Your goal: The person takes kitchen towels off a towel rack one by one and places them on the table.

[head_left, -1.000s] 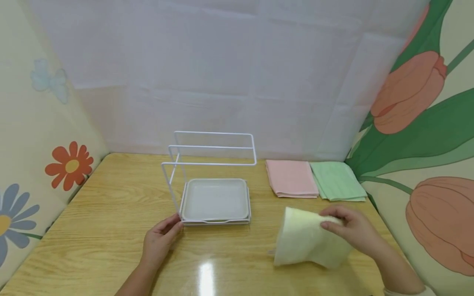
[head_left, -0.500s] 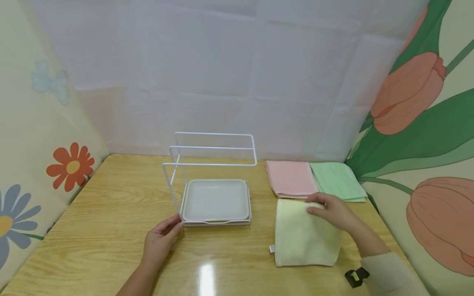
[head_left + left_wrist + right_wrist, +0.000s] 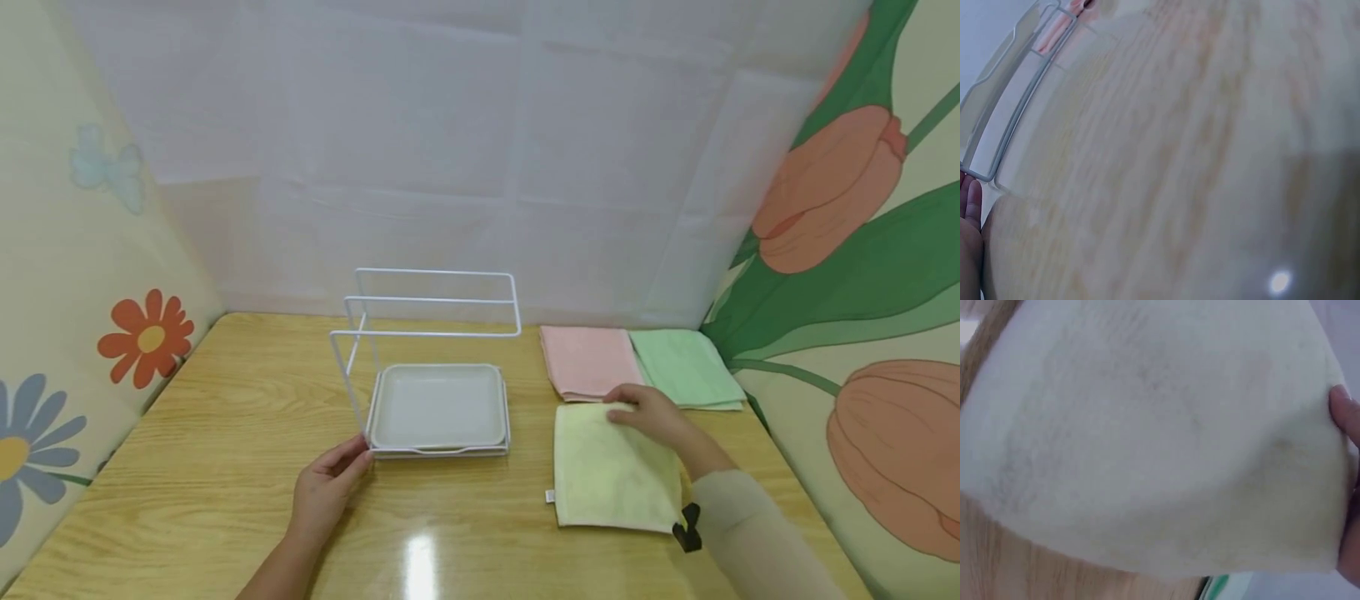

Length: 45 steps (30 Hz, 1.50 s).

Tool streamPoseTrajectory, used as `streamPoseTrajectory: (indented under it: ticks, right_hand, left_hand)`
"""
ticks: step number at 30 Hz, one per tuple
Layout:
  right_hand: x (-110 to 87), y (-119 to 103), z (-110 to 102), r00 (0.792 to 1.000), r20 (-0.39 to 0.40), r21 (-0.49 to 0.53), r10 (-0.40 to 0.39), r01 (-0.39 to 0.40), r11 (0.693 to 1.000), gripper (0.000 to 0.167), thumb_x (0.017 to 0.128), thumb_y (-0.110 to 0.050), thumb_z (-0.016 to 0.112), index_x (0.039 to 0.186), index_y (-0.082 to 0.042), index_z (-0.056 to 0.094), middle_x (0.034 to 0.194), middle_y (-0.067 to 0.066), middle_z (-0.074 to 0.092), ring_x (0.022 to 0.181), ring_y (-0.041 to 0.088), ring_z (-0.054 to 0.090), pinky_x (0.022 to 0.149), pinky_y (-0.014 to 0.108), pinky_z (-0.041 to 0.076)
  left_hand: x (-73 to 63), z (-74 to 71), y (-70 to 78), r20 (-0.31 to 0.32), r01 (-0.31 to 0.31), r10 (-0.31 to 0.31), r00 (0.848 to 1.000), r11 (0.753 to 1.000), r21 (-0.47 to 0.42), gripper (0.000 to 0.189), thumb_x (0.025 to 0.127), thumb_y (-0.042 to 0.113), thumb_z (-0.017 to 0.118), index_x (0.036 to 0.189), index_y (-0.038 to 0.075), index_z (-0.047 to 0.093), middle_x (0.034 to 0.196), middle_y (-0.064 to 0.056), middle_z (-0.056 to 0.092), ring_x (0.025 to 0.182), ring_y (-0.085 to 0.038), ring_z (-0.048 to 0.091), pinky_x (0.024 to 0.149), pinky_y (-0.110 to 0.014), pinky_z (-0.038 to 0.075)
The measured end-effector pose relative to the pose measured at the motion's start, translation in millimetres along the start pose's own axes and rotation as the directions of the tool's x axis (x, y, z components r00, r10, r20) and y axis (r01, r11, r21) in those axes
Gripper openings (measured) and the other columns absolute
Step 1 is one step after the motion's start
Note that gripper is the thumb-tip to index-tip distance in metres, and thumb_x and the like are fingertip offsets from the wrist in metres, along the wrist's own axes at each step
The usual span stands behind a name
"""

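Observation:
On the left, my left hand (image 3: pixel 324 492) grips the front left corner of a white wire rack (image 3: pixel 423 334) between thumb and fingers. A pale rectangular tray (image 3: pixel 438 406) sits in the rack's base. My right hand (image 3: pixel 654 417) pinches the far edge of a folded yellow towel (image 3: pixel 609 471), which slopes down toward the front with a small white tag at its left. The right wrist view is mostly filled by this towel (image 3: pixel 1147 444), with the thumb (image 3: pixel 1342 412) on its edge. In the left wrist view, fingertips (image 3: pixel 973 200) touch the rack's wire corner.
Behind the yellow towel, a folded pink towel (image 3: pixel 588 360) and a folded green towel (image 3: pixel 686 367) lie side by side on the wooden table (image 3: pixel 225 417). A white sheet (image 3: pixel 420 150) hangs along the back. Flower-patterned panels (image 3: pixel 885 442) stand at both sides.
My right hand has moved left and farther back with the yellow towel, which has straightened out and now sits just in front of the pink towel. The left hand and rack stay put.

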State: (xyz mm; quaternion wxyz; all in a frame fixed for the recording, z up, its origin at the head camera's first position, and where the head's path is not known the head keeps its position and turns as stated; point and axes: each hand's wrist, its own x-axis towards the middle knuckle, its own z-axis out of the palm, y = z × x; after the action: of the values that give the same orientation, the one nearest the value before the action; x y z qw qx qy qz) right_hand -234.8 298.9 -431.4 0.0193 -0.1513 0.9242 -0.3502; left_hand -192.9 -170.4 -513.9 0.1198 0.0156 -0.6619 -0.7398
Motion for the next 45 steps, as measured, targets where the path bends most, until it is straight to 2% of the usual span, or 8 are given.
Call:
streamPoseTrajectory:
  ticks: [3, 10, 18, 26, 30, 37, 40, 45]
  right_hand:
    - [3.4, 6.2, 2.0, 1.0, 0.0, -0.013, 0.017, -0.017, 1.0, 0.031, 0.091, -0.035, 0.069, 0.105, -0.007, 0.069, 0.108, 0.014, 0.07, 0.106, 0.033, 0.062, 0.089, 0.048, 0.054]
    - [12.4, 11.4, 9.6, 0.982, 0.014, -0.054, 0.187, -0.186, 0.981, 0.023, 0.092, -0.018, 0.069, 0.109, -0.003, 0.068, 0.118, 0.02, 0.067, 0.117, 0.04, 0.058, 0.103, 0.056, 0.047]
    - [16.2, 19.9, 18.5, 0.964, -0.032, -0.117, 0.265, -0.267, 0.957, 0.022, 0.092, -0.019, 0.069, 0.111, -0.008, 0.069, 0.122, 0.017, 0.067, 0.12, 0.038, 0.057, 0.104, 0.054, 0.047]
    - [4.5, 23.8, 24.4, 0.964, -0.113, -0.111, 0.242, -0.255, 0.961, 0.032, 0.094, -0.02, 0.066, 0.122, -0.005, 0.064, 0.129, 0.019, 0.063, 0.124, 0.041, 0.054, 0.106, 0.057, 0.045]
    - [-10.0, 14.3, 29.1, 0.964, -0.162, -0.079, 0.211, -0.226, 0.971, 0.036, 0.096, -0.021, 0.063, 0.126, -0.002, 0.061, 0.132, 0.022, 0.06, 0.127, 0.043, 0.051, 0.108, 0.058, 0.043]
    - [-35.7, -9.8, 47.8, 0.944, -0.229, -0.117, 0.236, -0.268, 0.956, 0.036, 0.1, -0.023, 0.056, 0.127, 0.0, 0.059, 0.134, 0.024, 0.058, 0.128, 0.045, 0.05, 0.109, 0.061, 0.041]
    - [-43.7, -20.5, 58.2, 0.932, -0.227, -0.158, 0.282, -0.321, 0.934, 0.039, 0.101, -0.026, 0.054, 0.13, -0.001, 0.058, 0.138, 0.026, 0.054, 0.133, 0.049, 0.043, 0.112, 0.069, 0.031]
    - [-50.8, -32.7, 74.8, 0.897, -0.148, -0.189, 0.416, -0.439, 0.879, 0.053, 0.103, -0.039, 0.045, 0.144, -0.006, 0.045, 0.152, 0.03, 0.034, 0.143, 0.056, 0.017, 0.112, 0.08, 0.003]
  left_hand:
    - [0.3, 0.4, -0.7, -0.002, 0.001, -0.001, 1.0, 1.0, -0.001, 0.023, 0.084, -0.009, 0.07, 0.103, 0.001, 0.074, 0.089, 0.02, 0.073, 0.083, 0.005, 0.068, 0.072, -0.011, 0.059]
    - [-1.2, 2.3, 0.3, -0.005, 0.008, -0.008, 1.0, 1.0, 0.006, 0.022, 0.084, -0.009, 0.069, 0.104, -0.002, 0.073, 0.088, 0.02, 0.073, 0.082, 0.005, 0.068, 0.072, -0.011, 0.059]
    - [-1.7, 3.2, -3.2, -0.013, 0.015, -0.014, 1.0, 1.0, 0.005, 0.024, 0.083, -0.011, 0.069, 0.1, 0.006, 0.075, 0.088, 0.02, 0.073, 0.082, 0.005, 0.068, 0.072, -0.012, 0.059]
    - [-1.7, 3.7, -2.3, -0.01, 0.031, -0.031, 0.999, 0.999, 0.009, 0.023, 0.083, -0.009, 0.07, 0.103, 0.0, 0.073, 0.088, 0.019, 0.073, 0.082, 0.005, 0.068, 0.072, -0.012, 0.059]
    - [-1.2, 3.4, 0.0, -0.016, 0.04, -0.04, 0.999, 0.999, 0.017, 0.022, 0.083, -0.009, 0.07, 0.103, 0.001, 0.074, 0.087, 0.02, 0.073, 0.082, 0.005, 0.068, 0.072, -0.012, 0.059]
    - [-0.2, 3.2, 2.7, -0.02, 0.034, -0.034, 0.999, 0.999, 0.017, 0.022, 0.084, -0.008, 0.07, 0.101, 0.004, 0.074, 0.087, 0.02, 0.073, 0.081, 0.005, 0.068, 0.072, -0.011, 0.059]
    - [0.1, 2.7, 2.7, -0.027, 0.042, -0.041, 0.999, 0.999, 0.013, 0.021, 0.084, -0.008, 0.071, 0.101, 0.004, 0.075, 0.087, 0.02, 0.073, 0.081, 0.005, 0.068, 0.072, -0.011, 0.059]
    - [0.8, 1.9, 1.9, -0.032, 0.052, -0.052, 0.998, 0.998, 0.018, 0.021, 0.084, -0.006, 0.072, 0.102, 0.002, 0.074, 0.087, 0.02, 0.073, 0.081, 0.005, 0.068, 0.071, -0.01, 0.059]
